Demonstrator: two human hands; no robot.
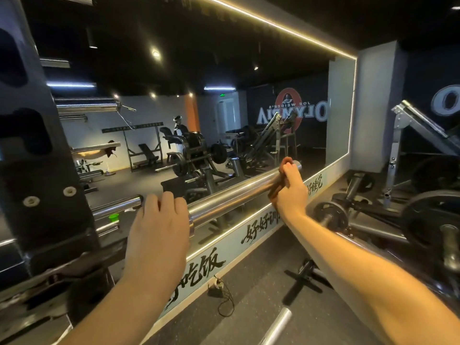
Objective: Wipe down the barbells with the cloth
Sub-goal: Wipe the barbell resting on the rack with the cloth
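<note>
Dark gym, wall mirror (224, 115) at 12, rubber floor (251, 305) at 6; left hand (159, 220) curled over centre barbell (231, 198), right hand (290, 189) clamping brown cloth (278, 181) round sleeve at 2, fingertips hidden.

Cloth (275, 189) mostly under right hand (292, 192); barbell (231, 197) left end behind rack (42, 170).

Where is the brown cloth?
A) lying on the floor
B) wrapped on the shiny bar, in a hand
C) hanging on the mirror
B: the right hand grips the cloth around the barbell near its far end.
</note>
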